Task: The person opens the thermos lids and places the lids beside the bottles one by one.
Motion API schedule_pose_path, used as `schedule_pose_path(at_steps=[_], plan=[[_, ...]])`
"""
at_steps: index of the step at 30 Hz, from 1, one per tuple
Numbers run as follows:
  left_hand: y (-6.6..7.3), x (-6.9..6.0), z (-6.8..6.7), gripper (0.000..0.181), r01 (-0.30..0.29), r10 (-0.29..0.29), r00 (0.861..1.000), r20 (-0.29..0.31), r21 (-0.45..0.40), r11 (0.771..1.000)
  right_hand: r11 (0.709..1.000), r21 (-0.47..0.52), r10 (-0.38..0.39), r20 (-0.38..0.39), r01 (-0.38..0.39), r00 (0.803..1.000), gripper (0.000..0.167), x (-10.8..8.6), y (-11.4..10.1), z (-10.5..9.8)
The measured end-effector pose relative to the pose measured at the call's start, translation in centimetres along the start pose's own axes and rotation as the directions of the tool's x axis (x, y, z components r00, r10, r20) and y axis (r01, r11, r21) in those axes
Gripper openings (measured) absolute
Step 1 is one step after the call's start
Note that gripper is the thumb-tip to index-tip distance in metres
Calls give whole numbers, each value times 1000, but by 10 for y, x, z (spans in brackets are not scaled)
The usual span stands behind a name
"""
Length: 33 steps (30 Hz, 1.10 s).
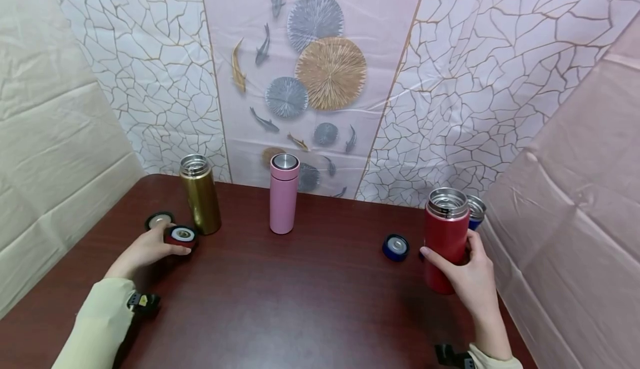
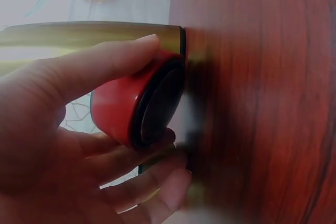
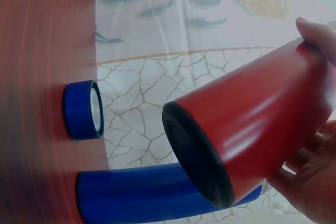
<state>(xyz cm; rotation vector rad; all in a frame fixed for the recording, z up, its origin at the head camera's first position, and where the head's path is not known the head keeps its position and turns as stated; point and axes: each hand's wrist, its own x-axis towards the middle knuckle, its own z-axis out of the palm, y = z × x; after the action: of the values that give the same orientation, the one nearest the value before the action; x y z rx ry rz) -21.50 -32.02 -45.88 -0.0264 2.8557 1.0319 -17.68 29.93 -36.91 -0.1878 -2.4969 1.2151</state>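
Between the thumb and fingers of my left hand [image 1: 146,251] is a red lid [image 2: 118,103], its inner side facing up in the head view. It is just in front of an open gold vacuum flask [image 1: 203,205]. A second lid [image 1: 156,220], dark-rimmed, lies beyond the fingertips. My right hand [image 1: 475,280] grips a lidless red vacuum flask [image 1: 442,241] around its body. In the right wrist view the red flask's black base is raised off the table. Partly hidden behind it stands an open blue vacuum flask [image 3: 131,192].
A blue lid [image 1: 396,248] lies inner side up, left of the red flask. A closed pink vacuum flask [image 1: 283,202] stands at the back middle of the dark wooden table [image 1: 300,302]. Patterned cloth [image 1: 380,108] hangs behind the table, with plain cloth at both sides.
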Motion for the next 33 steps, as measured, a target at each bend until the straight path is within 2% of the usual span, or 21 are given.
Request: schedule_pose_path(at_steps=[6,13,24,33], plan=[[-6,-1,0,98,-13,13,1000,6,14,1000,1000,-8,19,46,-18,999,81,3,8,0],[-8,-1,-1,98,0,-1,1000,24,26,1000,998,-1,70,95,-70,993,87,9,26,2],[-13,-5,-6,90,-40,40,999,10,60,997,984,45,167,90,-172,982,90,14,51,10],[-15,-3,-5,87,-81,81,997,5,84,993,976,65,203,99,-210,974,94,15,64,13]])
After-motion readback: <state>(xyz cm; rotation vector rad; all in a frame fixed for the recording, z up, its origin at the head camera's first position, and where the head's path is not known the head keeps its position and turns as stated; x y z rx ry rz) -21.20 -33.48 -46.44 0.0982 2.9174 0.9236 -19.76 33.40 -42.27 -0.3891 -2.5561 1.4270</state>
